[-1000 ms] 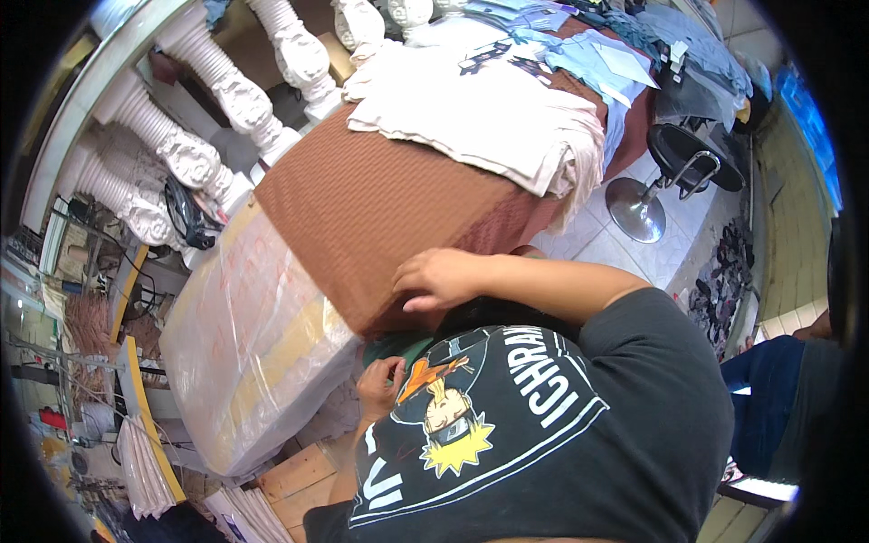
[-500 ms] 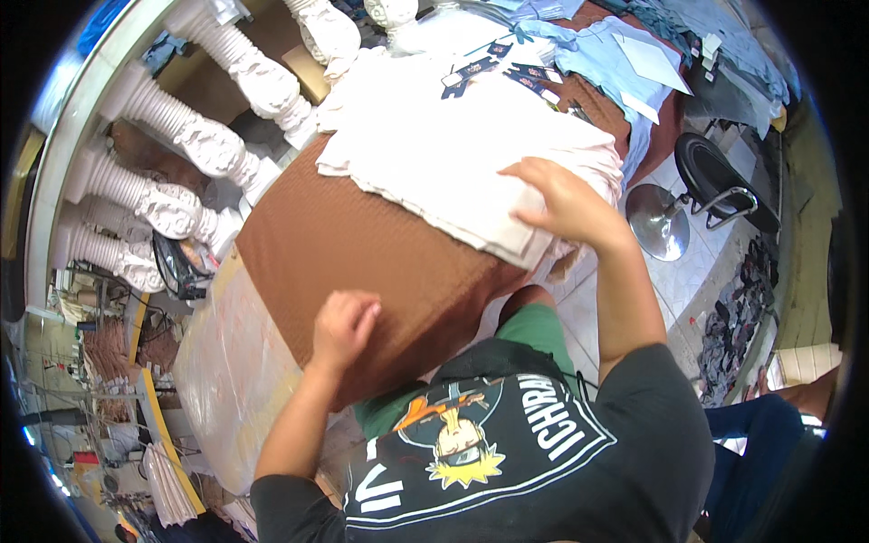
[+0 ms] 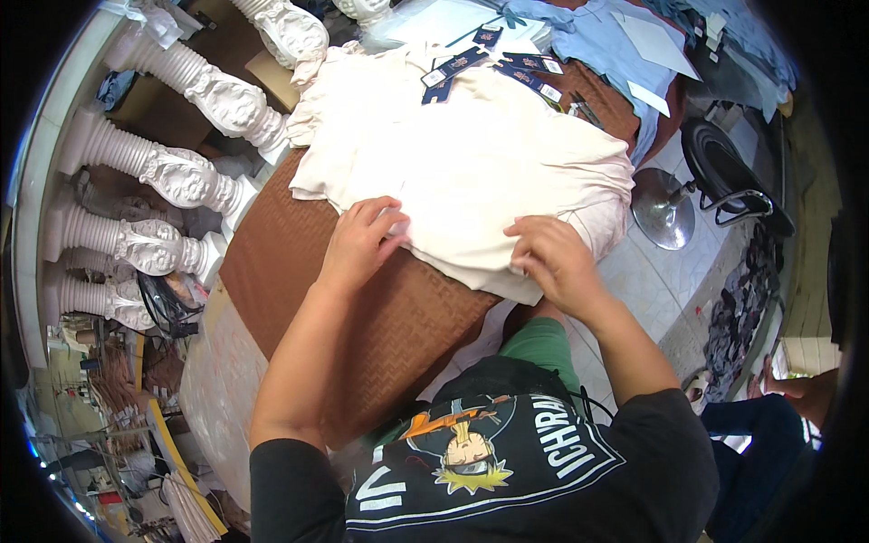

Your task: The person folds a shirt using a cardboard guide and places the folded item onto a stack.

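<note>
- Left hand (image 3: 367, 240): fingers bent together at the front edge of the cloth (image 3: 434, 172). The fingertips turn away from me, so I can't tell whether they pinch it.
- Right hand (image 3: 554, 258): fingers loosely curled near the cloth's right front corner, with a modest gap between thumb and forefinger. From this angle I can't judge whether it touches.
- The cloth, cream and layered, lies across the brown cover (image 3: 398, 344), its right side bunched near the edge. Glare washes out its middle, so I lose the folds there.
- Dark tags (image 3: 453, 65) sit in a cluster on its far part, overlapping one another.
- Just right of them I see a thin dark tool (image 3: 587, 110), probably scissors, too small to be sure.
- Beyond are blue shirts (image 3: 588, 41), cut off by my upper rim, with a white card (image 3: 654, 45) over part of them.
- To the left, white balusters (image 3: 213, 101); the far ones are cropped.
- To the right, a black stool (image 3: 663, 210) on the tiles, its seat dim.
- At lower right, another person's blue trouser leg (image 3: 760, 434) fades into the dark rim.
</note>
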